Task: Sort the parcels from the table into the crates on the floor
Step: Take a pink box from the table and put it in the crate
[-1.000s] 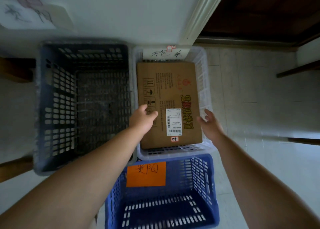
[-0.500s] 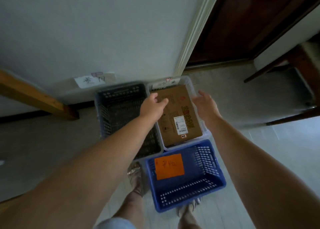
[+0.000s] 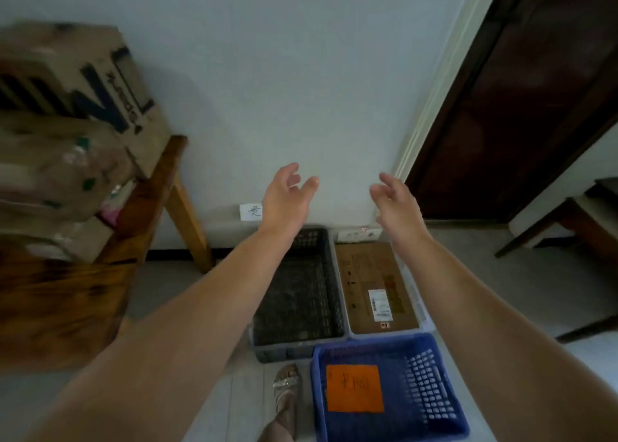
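Our left hand (image 3: 284,200) and right hand (image 3: 396,204) hung loose-fingered, empty; a careless grab could topple the stacked parcels (image 3: 83,107).

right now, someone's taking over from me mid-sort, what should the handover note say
Left hand: open, holds nothing, raised.
Right hand: open, holds nothing.
Done: flat cardboard box lies in the white crate.
Dark grey crate and blue crate hold no parcels.
Left to do: blurred parcels, including a printed carton, wait on the wooden table.
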